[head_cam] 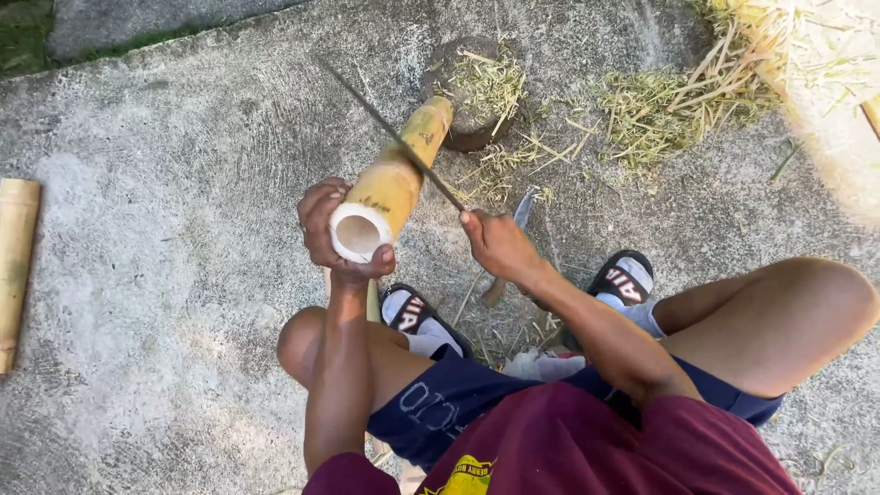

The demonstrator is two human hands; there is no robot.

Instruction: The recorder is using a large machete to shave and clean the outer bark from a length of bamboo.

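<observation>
Left hand clamped round bamboo propped on block; right hand gripping blade across it; shavings piled beyond, cut unfinished.

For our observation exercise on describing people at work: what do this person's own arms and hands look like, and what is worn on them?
Both forearms are bare. The left hand and right hand wear no gloves, rings or watch that I can see. Short maroon sleeves end at the upper arms.

Your one head camera looks steeply down from close above at your knees, sandals and the concrete ground.
</observation>
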